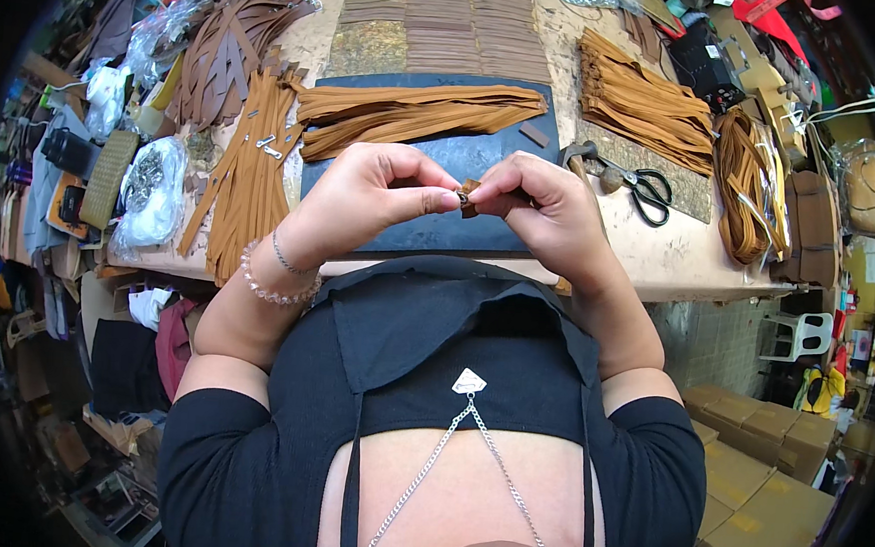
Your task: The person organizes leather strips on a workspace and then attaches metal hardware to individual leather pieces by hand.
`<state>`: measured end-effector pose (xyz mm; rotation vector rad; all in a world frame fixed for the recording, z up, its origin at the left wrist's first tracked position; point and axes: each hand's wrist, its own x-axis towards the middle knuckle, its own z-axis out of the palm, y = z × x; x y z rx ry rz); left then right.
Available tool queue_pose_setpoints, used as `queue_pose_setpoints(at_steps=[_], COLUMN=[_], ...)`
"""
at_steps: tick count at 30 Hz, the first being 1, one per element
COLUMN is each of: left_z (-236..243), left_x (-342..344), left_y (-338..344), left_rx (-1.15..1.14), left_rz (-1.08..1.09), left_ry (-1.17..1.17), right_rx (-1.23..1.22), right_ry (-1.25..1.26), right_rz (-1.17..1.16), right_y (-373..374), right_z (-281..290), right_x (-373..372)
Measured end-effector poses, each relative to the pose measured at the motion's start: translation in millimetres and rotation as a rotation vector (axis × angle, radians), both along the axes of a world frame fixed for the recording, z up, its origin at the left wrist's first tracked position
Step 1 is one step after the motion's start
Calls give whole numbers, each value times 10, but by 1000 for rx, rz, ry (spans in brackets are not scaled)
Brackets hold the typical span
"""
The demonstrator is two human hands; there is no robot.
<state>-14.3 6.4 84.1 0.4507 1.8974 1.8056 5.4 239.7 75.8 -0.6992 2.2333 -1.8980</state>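
Item held: one small brown piece with a bit of metal at its edge, raised between the fingertips over the near part of a dark blue mat. Left hand: thumb and index pinch the metal end. Right hand: thumb and index pinch the brown end, the two grips nearly meeting, presumably to steady so tiny a part in close view. Beyond the fingers: a bundle of brown strips, laid lengthwise across the mat, likely to keep it in easy reach. Left of the fingers: a fanned pile of tan strips, small metal pulls lying on it. Right of the fingers: black-handled scissors, handles toward the person (probably for a quick grasp). Markings: pale lettering on a black box, far right beyond the fingers, and a metal plate nearer the body, its engraving too small to make out.
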Motion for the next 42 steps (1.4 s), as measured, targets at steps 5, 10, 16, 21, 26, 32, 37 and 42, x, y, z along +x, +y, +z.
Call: queue_pose_setpoints(at_steps=[5, 10, 16, 21, 26, 32, 37, 42], left_z=[20, -4, -183, -190, -190, -219, -151, -181], left_x=[23, 17, -15, 18, 18, 10, 29, -3], left_y=[15, 23, 40, 90, 99, 96, 117, 116], left_rx=[-60, 8, 296, 315, 300, 281, 269, 305], left_rz=[-6, 0, -14, 38, 51, -4, 22, 20], left_ry=[78, -36, -382, -429, -455, -477, -503, -501], right_rx=[63, 20, -102, -59, -85, -137, -175, -101], right_ry=[57, -27, -334, -293, -358, -492, -454, -257], right_rz=[-14, -18, -69, -102, -85, -7, 13, -104], right_y=[-21, -20, -88, -108, -92, -43, -31, -118], right_z=[51, 39, 101, 78, 91, 129, 63, 11], right_x=[30, 52, 62, 49, 43, 30, 17, 68])
